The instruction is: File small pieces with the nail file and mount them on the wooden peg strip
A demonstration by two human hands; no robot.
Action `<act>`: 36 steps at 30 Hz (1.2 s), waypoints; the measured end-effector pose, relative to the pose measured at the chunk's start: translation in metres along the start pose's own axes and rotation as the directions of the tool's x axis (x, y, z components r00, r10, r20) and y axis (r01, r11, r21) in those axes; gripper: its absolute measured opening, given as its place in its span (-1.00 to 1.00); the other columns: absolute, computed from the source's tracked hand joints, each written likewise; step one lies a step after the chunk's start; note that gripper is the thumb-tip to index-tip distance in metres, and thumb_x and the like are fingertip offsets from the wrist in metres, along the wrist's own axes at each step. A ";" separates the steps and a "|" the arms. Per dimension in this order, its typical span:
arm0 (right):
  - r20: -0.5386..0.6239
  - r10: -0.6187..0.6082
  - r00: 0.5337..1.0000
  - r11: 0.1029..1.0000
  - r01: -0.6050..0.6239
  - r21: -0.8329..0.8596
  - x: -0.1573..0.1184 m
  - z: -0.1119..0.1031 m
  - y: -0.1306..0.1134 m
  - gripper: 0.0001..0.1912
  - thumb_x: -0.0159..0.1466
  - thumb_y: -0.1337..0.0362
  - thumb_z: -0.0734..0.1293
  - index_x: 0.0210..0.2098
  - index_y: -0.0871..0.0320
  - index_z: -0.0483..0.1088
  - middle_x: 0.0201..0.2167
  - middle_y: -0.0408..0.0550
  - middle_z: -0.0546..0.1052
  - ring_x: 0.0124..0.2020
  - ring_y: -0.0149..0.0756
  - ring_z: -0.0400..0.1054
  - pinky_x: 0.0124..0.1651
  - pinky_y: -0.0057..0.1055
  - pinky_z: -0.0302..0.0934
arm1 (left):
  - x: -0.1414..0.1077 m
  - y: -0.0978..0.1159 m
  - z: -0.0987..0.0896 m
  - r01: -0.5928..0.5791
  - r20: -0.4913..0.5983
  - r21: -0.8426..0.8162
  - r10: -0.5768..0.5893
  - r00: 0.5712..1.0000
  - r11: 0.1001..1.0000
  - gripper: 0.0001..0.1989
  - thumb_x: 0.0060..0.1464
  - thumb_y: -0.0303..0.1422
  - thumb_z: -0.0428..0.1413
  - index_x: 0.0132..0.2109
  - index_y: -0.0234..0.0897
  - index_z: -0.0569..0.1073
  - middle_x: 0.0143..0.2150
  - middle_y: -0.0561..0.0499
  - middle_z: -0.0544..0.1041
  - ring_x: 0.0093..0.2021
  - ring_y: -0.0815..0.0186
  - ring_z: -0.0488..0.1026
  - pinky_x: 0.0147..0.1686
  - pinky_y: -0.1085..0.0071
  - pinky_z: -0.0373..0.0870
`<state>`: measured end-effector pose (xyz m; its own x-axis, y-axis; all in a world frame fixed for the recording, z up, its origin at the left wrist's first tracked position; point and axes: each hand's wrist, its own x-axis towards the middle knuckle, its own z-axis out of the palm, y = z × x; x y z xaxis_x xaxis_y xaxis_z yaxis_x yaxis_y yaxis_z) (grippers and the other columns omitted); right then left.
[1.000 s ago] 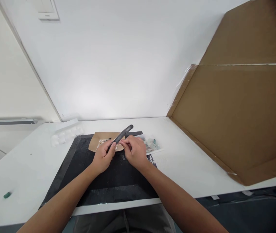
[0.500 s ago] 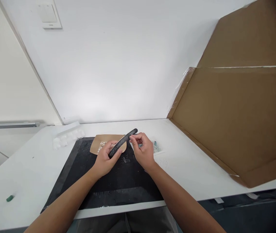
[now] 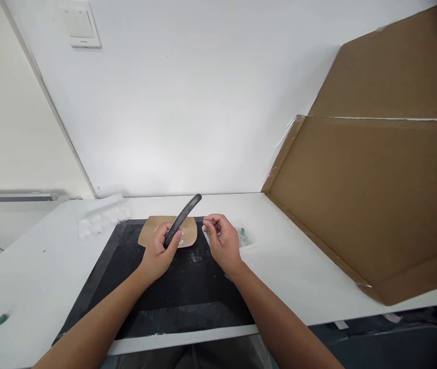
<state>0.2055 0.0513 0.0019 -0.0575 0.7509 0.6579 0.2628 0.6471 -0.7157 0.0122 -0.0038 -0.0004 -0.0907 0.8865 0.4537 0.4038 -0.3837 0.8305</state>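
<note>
My left hand (image 3: 158, 258) is closed around the lower end of a curved black nail file (image 3: 186, 211). The file tilts up to the right, its surface streaked with pale dust. To the right of it, apart from it, my right hand (image 3: 224, 247) is in a pinch with thumb and fingertips together. Whatever those fingertips hold is too small to make out. Behind the left hand lies a brown paper tray (image 3: 148, 231) with small white pieces in it, partly covered by the hand and file. Beneath both hands spreads a black mat (image 3: 176, 297).
A clear packet with teal pieces (image 3: 243, 237) lies just beyond my right hand. White cotton-like balls in clear wrap (image 3: 103, 221) sit at the back left. A small green piece (image 3: 1, 319) lies at the left. A large cardboard panel (image 3: 376, 205) stands along the right side.
My left hand has moved the file left, away from the right hand, and it now stands steeper. The right hand stays pinched, its fingertips no longer beside the file. The view has shifted slightly.
</note>
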 end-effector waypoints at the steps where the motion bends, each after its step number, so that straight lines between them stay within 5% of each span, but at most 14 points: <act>1: 0.011 -0.002 1.000 1.000 0.002 -0.001 0.000 0.000 0.000 -0.86 0.46 0.19 0.28 -0.12 0.08 0.45 -0.30 -0.09 0.60 -0.32 -0.27 0.52 -0.20 -0.35 0.38 | 0.001 0.002 -0.001 0.005 0.003 -0.005 -0.005 1.000 1.000 -0.78 0.33 -0.17 0.12 -0.13 -0.23 0.47 -0.55 0.16 0.34 -0.51 0.34 0.35 -0.45 0.44 0.27; 6: 0.075 -0.017 0.997 1.000 0.017 -0.001 0.001 0.001 -0.001 -0.86 0.45 0.21 0.29 -0.15 0.08 0.48 -0.26 -0.06 0.60 -0.26 -0.25 0.51 -0.15 -0.33 0.38 | 0.001 0.008 -0.006 0.070 0.058 -0.062 -0.066 0.996 0.996 -0.65 0.21 -0.18 0.25 -0.40 -0.24 0.33 -0.56 0.17 0.30 -0.55 0.42 0.26 -0.51 0.48 0.18; 20: 0.127 -0.035 0.991 0.999 0.031 0.036 -0.002 -0.001 -0.005 -0.85 0.46 0.20 0.32 -0.20 0.09 0.50 -0.33 -0.11 0.61 -0.43 -0.34 0.47 -0.22 -0.34 0.36 | 0.002 0.007 0.001 0.338 0.350 -0.527 -0.163 0.922 0.780 -0.57 0.38 0.09 -0.04 -0.25 -0.17 0.21 -0.64 0.34 0.01 -0.72 0.50 -0.09 -0.76 0.57 0.24; 26: 0.114 -0.055 0.992 0.997 0.049 0.053 -0.003 -0.002 -0.008 -0.85 0.46 0.21 0.32 -0.20 0.09 0.51 -0.34 -0.11 0.60 -0.42 -0.33 0.48 -0.24 -0.35 0.36 | 0.000 -0.001 0.006 0.337 0.390 -0.537 -0.127 0.912 0.774 -0.47 0.43 0.09 -0.22 -0.19 -0.25 0.35 -0.72 0.25 0.18 -0.77 0.44 0.06 -0.76 0.52 0.25; 32: 0.102 -0.104 0.989 0.991 0.095 0.091 -0.005 -0.003 -0.012 -0.88 0.45 0.23 0.35 -0.20 0.08 0.52 -0.37 -0.13 0.60 -0.43 -0.34 0.47 -0.26 -0.36 0.36 | -0.003 0.002 0.004 0.297 0.434 -0.442 -0.087 0.897 0.847 -0.52 0.47 -0.01 -0.16 0.03 -0.32 0.43 -0.70 0.22 0.30 -0.74 0.42 0.24 -0.64 0.53 0.30; 36: 0.148 -0.154 0.977 0.986 0.141 0.093 -0.005 -0.002 -0.011 -0.88 0.45 0.26 0.33 -0.20 0.08 0.51 -0.36 -0.11 0.59 -0.36 -0.31 0.48 -0.22 -0.33 0.36 | -0.005 0.005 0.003 0.281 0.494 -0.356 -0.075 0.866 0.891 -0.50 0.48 -0.02 -0.18 -0.01 -0.32 0.46 -0.73 0.23 0.26 -0.74 0.43 0.23 -0.60 0.53 0.31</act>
<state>0.2045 0.0402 0.0068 -0.2390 0.6537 0.7180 0.1610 0.7559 -0.6346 0.0174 -0.0094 0.0007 0.3407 0.9245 0.1707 0.0107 -0.1854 0.9826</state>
